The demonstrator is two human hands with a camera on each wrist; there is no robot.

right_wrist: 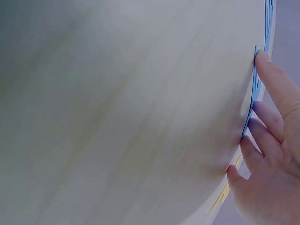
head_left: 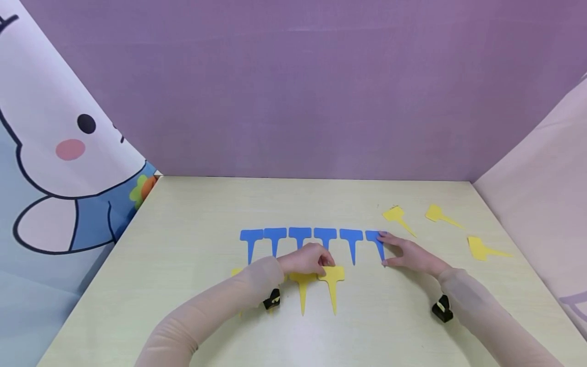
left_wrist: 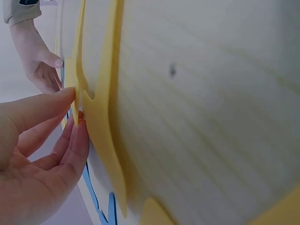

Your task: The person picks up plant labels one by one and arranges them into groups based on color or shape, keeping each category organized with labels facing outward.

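My left hand [head_left: 306, 259] pinches the head of a yellow T-shaped plant label [head_left: 332, 285] at the right end of the lower row. In the left wrist view, thumb and fingers meet on that label's edge, while another yellow label [left_wrist: 104, 112] lies closer to the camera. Extended fingers of my right hand [head_left: 411, 256] touch the rightmost blue T-shaped plant label [head_left: 373, 235], with the thumb by its stem. The right wrist view shows those fingertips along the blue label [right_wrist: 256, 89], which lies flat on the table. My left hand and sleeve partly hide the other yellow labels.
Several more blue labels [head_left: 325, 233] form a row left of my right hand, stems toward me. Three loose yellow labels [head_left: 479, 249] lie at the back right of the pale table [head_left: 206, 204]. A purple panel [head_left: 293, 102] rises behind the table, with printed cloth at the left.
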